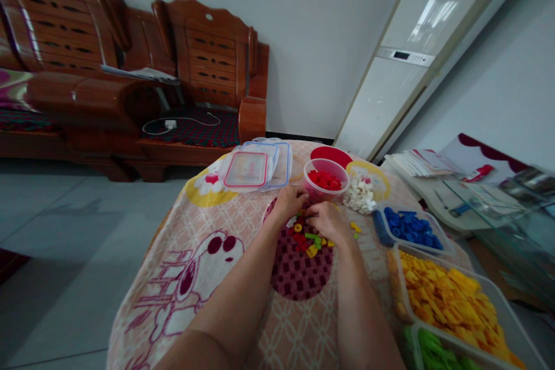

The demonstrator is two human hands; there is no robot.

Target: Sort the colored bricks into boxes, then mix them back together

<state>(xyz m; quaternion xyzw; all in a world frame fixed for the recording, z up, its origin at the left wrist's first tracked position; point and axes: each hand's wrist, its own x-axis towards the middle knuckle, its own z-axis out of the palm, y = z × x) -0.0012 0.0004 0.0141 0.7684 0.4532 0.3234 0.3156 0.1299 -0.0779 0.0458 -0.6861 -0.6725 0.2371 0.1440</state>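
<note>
A small mixed pile of red, yellow, green and white plastic building pieces (pixel 306 238) lies on the patterned tablecloth (pixel 295 324). My left hand (pixel 291 203) is at the far left edge of the pile, fingers bent and drawn together. Across from it, my right hand (pixel 326 221) reaches into the pile's far right side with curled fingers. Whatever either hand pinches is hidden by the fingers. Just beyond both hands stands a round clear tub of red pieces (pixel 325 179). White pieces (pixel 361 195) are heaped to its right.
Stacked clear lids (pixel 255 167) lie at the far left of the table, and a red lid (pixel 332 156) behind the tub. Along the right stand boxes of blue pieces (pixel 411 230), yellow pieces (pixel 455 303) and green pieces (pixel 442 352). A glass-topped stand (pixel 498 214) is beyond.
</note>
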